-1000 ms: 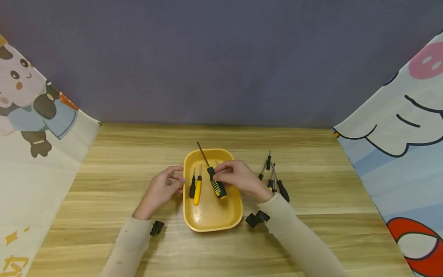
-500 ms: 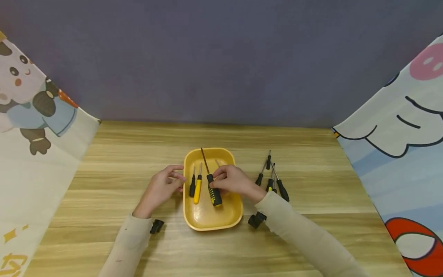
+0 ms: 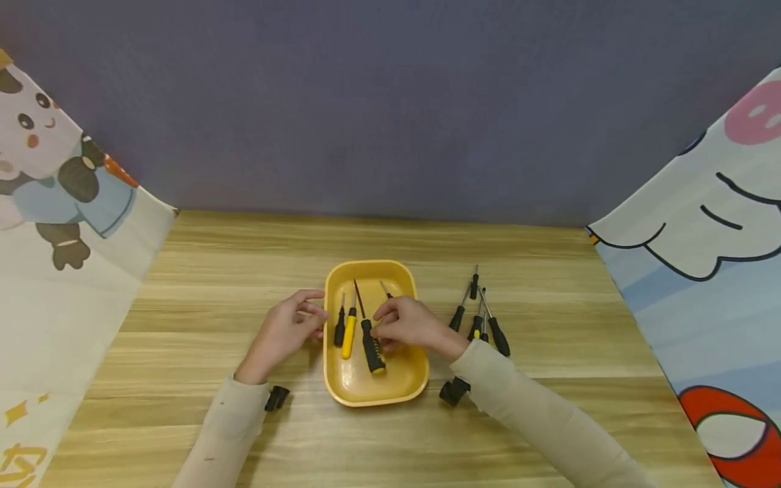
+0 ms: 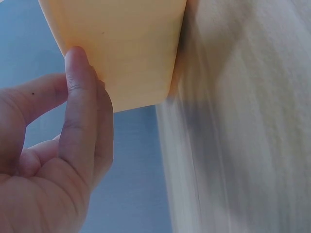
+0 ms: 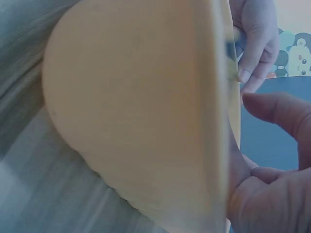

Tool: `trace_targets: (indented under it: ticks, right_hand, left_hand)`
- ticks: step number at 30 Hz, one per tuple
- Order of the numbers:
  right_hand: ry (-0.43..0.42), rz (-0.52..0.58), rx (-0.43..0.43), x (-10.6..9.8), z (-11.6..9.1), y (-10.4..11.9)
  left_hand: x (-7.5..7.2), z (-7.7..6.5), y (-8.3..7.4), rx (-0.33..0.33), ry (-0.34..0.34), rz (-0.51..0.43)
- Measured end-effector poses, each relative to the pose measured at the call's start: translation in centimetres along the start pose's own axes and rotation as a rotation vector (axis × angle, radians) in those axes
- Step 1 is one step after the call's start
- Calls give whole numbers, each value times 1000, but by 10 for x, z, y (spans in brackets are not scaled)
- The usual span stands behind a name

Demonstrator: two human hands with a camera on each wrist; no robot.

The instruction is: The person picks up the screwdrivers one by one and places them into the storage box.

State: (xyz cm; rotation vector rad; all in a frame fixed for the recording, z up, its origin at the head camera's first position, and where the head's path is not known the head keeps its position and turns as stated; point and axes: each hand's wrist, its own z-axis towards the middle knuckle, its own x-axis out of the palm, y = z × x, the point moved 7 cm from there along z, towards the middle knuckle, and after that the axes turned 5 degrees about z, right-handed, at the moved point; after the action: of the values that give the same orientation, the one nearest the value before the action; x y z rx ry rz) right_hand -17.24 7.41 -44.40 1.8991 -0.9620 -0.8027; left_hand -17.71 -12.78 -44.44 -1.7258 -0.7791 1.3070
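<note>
Bent fingers of the right hand (image 3: pixel 407 324) come to the handle of one black screwdriver with yellow dots (image 3: pixel 369 346); whether they pinch it or only touch it, I cannot tell. The left hand (image 3: pixel 285 333) holds the left rim of a rounded yellow plastic tray (image 3: pixel 366 402) between thumb and fingers. Inside this tray, to the left, lie a small black screwdriver (image 3: pixel 339 329) and, beside it, a slim yellow-handled screwdriver with black collar (image 3: pixel 348 335). One thin metal shaft (image 3: pixel 384 287) shows beyond the right hand, which covers the rest of it. On the wood-grain table (image 3: pixel 537 420), to the right, a cluster of dark-handled screwdrivers (image 3: pixel 498 335) lies close together, partly behind the right forearm. As for the dotted screwdriver, it has a thick handle, yellow at its end, and a long dark shaft pointing away from the person. It is in the middle of the tray, right of the yellow-handled one; the right fingertips are at its right side, near the upper part of the handle.
</note>
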Motion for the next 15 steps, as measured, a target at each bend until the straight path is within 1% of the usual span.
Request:
trace_targets:
  ticks: [8, 12, 15]
  right_hand:
    - [23, 68, -41, -2, -2, 5]
    - [47, 98, -58, -7, -10, 6]
    - [55, 113, -78, -15, -18, 5]
  left_hand:
    - [-1, 0, 1, 1, 0, 1]
    - [-1, 0, 1, 6, 0, 0]
    - [-1, -1, 1, 7, 3, -2]
